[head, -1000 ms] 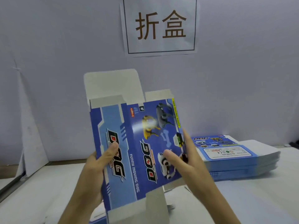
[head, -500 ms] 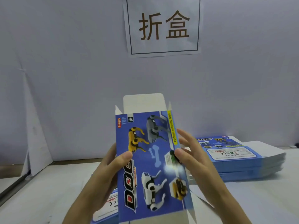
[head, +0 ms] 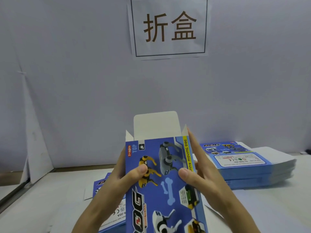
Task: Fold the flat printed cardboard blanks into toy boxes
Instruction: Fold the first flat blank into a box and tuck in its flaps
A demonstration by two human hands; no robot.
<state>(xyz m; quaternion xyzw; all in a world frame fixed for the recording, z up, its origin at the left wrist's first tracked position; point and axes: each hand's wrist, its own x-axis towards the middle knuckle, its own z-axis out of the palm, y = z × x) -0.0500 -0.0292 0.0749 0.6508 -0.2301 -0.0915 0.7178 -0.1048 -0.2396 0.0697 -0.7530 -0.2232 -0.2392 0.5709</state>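
Note:
I hold a blue printed toy box (head: 165, 187) upright in front of me, squared into a tube, its front panel with robot dogs facing me. Its white top flap (head: 155, 126) stands open at the far end, with two small side flaps up. My left hand (head: 121, 184) grips the box's left side, thumb on the front panel. My right hand (head: 200, 179) grips the right side, thumb on the front and straight fingers along the side wall. The box's lower end runs out of view.
A stack of flat blue blanks (head: 245, 165) lies on the white table (head: 42, 204) at the right. More flat blanks (head: 107, 214) lie under my left arm. A white wall with a paper sign (head: 168, 26) stands behind.
The blank went from a slanted, half-flat shape to a squared tube turned with its front panel toward me. Both hands slid to its two sides, and the box came lower and closer.

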